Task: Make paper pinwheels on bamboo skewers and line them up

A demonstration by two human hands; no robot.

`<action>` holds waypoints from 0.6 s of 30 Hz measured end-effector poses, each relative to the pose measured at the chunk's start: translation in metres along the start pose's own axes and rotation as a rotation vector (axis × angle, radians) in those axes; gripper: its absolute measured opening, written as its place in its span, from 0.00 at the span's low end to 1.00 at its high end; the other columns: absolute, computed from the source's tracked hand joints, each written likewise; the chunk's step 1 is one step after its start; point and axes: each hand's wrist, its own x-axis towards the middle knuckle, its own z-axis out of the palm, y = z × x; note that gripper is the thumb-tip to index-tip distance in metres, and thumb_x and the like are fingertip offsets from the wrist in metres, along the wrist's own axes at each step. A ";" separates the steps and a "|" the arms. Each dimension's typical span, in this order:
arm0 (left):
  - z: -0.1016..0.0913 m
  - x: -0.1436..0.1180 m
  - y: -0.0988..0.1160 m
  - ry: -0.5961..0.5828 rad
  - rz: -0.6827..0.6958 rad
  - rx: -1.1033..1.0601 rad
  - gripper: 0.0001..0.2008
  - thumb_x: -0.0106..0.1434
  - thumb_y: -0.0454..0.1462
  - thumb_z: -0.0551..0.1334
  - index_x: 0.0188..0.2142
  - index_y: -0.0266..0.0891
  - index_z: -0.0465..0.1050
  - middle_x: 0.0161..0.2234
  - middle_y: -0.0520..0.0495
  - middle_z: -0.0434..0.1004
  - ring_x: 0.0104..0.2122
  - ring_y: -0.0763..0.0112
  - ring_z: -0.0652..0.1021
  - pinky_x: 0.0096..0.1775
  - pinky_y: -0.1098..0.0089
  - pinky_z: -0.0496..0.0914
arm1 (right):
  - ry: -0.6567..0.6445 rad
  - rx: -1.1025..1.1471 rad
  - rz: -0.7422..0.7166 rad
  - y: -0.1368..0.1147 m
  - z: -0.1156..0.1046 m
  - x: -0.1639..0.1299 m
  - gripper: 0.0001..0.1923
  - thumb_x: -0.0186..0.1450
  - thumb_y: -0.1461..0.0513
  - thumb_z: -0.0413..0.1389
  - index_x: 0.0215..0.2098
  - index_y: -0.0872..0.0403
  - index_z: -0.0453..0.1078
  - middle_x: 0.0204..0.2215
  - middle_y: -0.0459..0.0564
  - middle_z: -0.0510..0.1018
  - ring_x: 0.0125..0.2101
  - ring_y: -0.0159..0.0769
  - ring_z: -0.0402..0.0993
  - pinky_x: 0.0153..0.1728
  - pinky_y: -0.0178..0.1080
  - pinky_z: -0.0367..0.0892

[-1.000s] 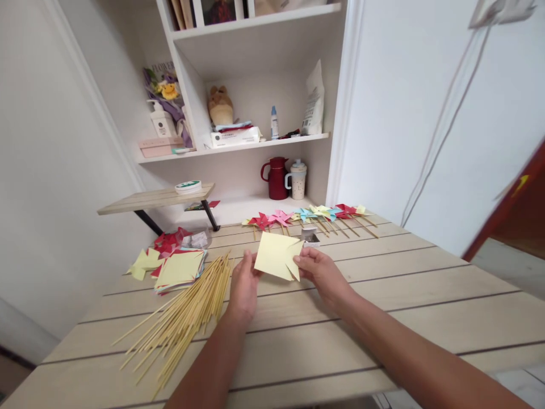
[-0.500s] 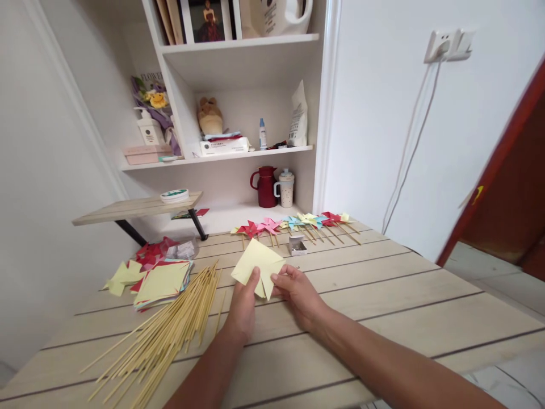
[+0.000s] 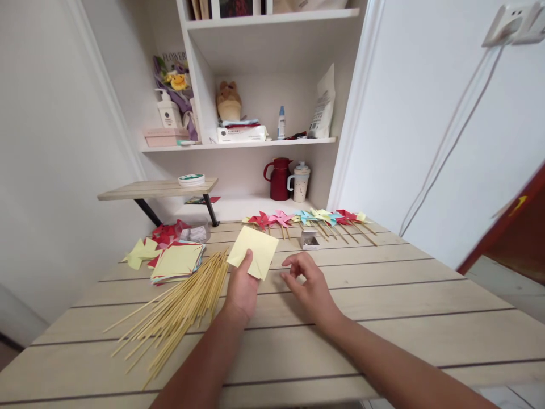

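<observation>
A pale yellow square of cut paper (image 3: 254, 250) was held above the slatted light wooden table (image 3: 383, 295), pinched at its near corner by the left hand (image 3: 242, 284), thumb on top. It looked light, thin and easily creased, best gripped gently near a corner. The right hand (image 3: 309, 281) hovered just beside it, fingers loosely curled and empty. A heap of thin bamboo sticks (image 3: 179, 312) lay to the left, with finished paper pinwheels (image 3: 306, 217) farther back.
</observation>
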 end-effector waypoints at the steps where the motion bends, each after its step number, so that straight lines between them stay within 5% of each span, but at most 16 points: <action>1: 0.000 0.000 0.000 -0.008 -0.001 0.005 0.19 0.59 0.38 0.68 0.51 0.39 0.74 0.52 0.40 0.78 0.49 0.60 0.79 0.47 0.64 0.75 | -0.007 -0.058 -0.054 -0.001 0.000 -0.001 0.08 0.61 0.64 0.57 0.40 0.49 0.72 0.29 0.46 0.66 0.29 0.36 0.65 0.33 0.39 0.65; 5: -0.001 -0.002 -0.003 -0.051 -0.038 0.055 0.19 0.60 0.39 0.67 0.51 0.39 0.75 0.53 0.41 0.78 0.49 0.61 0.79 0.46 0.66 0.74 | -0.077 -0.161 -0.132 0.000 0.002 -0.003 0.17 0.63 0.67 0.55 0.47 0.46 0.74 0.29 0.45 0.62 0.27 0.35 0.63 0.31 0.38 0.65; 11: -0.001 -0.005 -0.008 -0.139 -0.084 0.081 0.18 0.60 0.41 0.67 0.49 0.37 0.76 0.52 0.40 0.78 0.51 0.58 0.78 0.50 0.64 0.72 | -0.091 -0.217 -0.166 0.006 0.008 -0.004 0.19 0.61 0.70 0.53 0.46 0.47 0.76 0.30 0.47 0.65 0.29 0.35 0.66 0.31 0.37 0.64; 18: -0.002 -0.006 -0.010 -0.183 -0.096 0.107 0.21 0.61 0.42 0.66 0.52 0.38 0.73 0.53 0.39 0.77 0.49 0.58 0.78 0.47 0.63 0.73 | -0.029 -0.151 -0.110 -0.001 0.009 -0.001 0.11 0.61 0.69 0.55 0.37 0.49 0.76 0.29 0.46 0.66 0.27 0.35 0.65 0.30 0.37 0.62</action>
